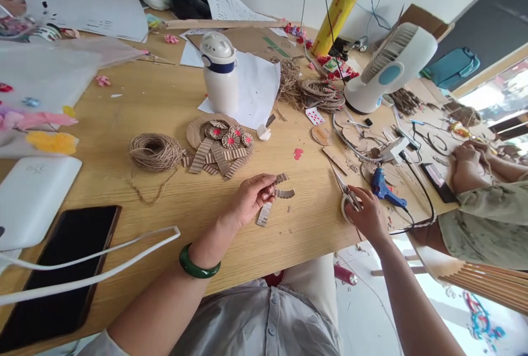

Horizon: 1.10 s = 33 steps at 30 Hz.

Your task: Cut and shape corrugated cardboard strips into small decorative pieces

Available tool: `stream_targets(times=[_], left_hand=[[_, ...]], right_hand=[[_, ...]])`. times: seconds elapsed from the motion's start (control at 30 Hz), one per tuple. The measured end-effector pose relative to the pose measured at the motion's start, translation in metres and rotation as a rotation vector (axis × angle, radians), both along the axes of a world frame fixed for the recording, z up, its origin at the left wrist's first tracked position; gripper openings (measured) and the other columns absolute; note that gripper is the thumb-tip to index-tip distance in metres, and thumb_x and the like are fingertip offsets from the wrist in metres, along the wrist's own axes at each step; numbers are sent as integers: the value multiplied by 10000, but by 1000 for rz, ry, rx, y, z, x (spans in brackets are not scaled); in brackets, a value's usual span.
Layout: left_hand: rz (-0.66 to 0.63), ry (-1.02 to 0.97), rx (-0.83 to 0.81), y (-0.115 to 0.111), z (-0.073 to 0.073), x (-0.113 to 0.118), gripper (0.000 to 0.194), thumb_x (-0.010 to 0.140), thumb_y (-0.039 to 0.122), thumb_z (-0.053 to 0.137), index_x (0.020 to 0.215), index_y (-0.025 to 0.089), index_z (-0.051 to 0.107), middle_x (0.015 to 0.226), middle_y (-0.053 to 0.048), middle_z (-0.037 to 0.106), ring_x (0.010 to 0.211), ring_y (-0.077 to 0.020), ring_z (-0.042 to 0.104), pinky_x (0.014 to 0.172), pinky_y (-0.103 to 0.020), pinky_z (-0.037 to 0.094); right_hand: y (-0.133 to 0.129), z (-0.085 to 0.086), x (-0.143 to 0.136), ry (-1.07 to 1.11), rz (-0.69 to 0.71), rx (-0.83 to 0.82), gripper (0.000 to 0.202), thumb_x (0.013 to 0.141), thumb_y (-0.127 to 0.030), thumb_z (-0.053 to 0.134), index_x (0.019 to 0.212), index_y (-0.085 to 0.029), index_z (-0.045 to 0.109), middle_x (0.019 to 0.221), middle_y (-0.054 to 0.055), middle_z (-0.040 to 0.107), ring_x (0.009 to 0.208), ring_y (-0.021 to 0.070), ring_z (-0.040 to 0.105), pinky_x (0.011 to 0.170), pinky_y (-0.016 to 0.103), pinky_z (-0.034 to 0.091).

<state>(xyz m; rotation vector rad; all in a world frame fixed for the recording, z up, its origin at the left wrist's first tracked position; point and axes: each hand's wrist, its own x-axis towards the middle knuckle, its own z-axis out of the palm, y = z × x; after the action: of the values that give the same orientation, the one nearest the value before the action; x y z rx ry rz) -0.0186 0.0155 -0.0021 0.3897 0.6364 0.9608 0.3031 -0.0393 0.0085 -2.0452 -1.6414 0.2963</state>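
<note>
My left hand [253,199], a green bangle at its wrist, is closed in a pinch on a short strip of corrugated cardboard [281,178]. A curved strip [285,194] and another piece [264,214] show just beside and below the fingertips; whether they are also held I cannot tell. At the right, my right hand [367,213] grips the handles of a pair of scissors [341,184], whose blades point away from me, low over the table. Beyond my left hand lies a round cardboard piece [193,131] bearing corrugated strips and rosettes [231,138] with red centres.
A twine coil [154,152] lies left of the cardboard piece, a white bottle [220,78] behind it. A blue glue gun [385,188] with its cable is close to my right hand. Farther back stands a fan [391,67]. Another person's hands [474,163] rest at the right.
</note>
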Motion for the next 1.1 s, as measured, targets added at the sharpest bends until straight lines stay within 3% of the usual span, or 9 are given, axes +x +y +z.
stream_targets(times=[0.13, 0.2, 0.3, 0.37, 0.47, 0.6, 0.77, 1.1], left_hand=[[-7, -37, -12, 1, 1, 0, 306, 651, 285, 857, 641, 122, 599, 576, 47, 520, 469, -25, 416, 484, -153, 448], [-12, -54, -10, 2, 2, -1, 299, 655, 275, 852, 638, 119, 597, 579, 46, 508, 466, -26, 419, 468, -150, 438], [-7, -58, -29, 3, 1, -2, 291, 684, 270, 827, 623, 124, 583, 575, 46, 491, 456, -27, 422, 453, -149, 437], [17, -63, -61, 4, 0, -2, 274, 695, 262, 813, 629, 122, 587, 572, 45, 497, 438, -21, 405, 444, -145, 438], [44, -68, -98, 5, 0, -2, 252, 692, 239, 805, 632, 118, 591, 564, 44, 508, 413, -12, 379, 425, -139, 430], [49, -54, -103, 4, 1, 0, 242, 682, 217, 804, 616, 115, 594, 541, 41, 508, 405, -15, 381, 415, -136, 423], [69, 26, -48, 2, 5, 1, 255, 668, 248, 812, 604, 120, 600, 527, 51, 478, 406, -20, 371, 424, -148, 436], [67, 51, -12, 0, 5, 1, 242, 701, 258, 798, 608, 127, 617, 539, 46, 459, 435, -35, 396, 440, -153, 425]], right_hand=[[-7, 23, -10, 782, -74, -8, 448, 692, -338, 713, 1126, -228, 709, 1053, 85, 672, 886, 221, 636, 674, 317, 535], [-14, 28, -25, 1100, -1, 40, 450, 715, -458, 730, 1117, -259, 697, 1042, 80, 640, 866, 190, 609, 561, 244, 499], [-24, 27, -59, 1305, 200, -51, 599, 728, -688, 647, 1169, -283, 672, 887, 67, 560, 726, 166, 520, 377, 194, 367], [-29, 28, -82, 1367, 273, -157, 682, 759, -755, 564, 1198, -243, 667, 828, 53, 498, 698, 159, 491, 382, 193, 361], [-33, 37, -108, 1324, 426, -334, 686, 807, -704, 574, 1272, -201, 618, 858, 47, 498, 649, 143, 503, 467, 247, 438], [-33, 51, -124, 1194, 590, -559, 651, 817, -620, 650, 1296, -187, 570, 876, 31, 512, 518, 77, 456, 444, 237, 360], [-31, 49, -135, 1190, 571, -647, 608, 790, -592, 702, 1241, -198, 596, 860, 13, 506, 516, 57, 401, 426, 214, 300], [-31, 51, -142, 1158, 552, -647, 612, 790, -602, 695, 1238, -198, 593, 859, 15, 515, 508, 64, 393, 424, 225, 294]])
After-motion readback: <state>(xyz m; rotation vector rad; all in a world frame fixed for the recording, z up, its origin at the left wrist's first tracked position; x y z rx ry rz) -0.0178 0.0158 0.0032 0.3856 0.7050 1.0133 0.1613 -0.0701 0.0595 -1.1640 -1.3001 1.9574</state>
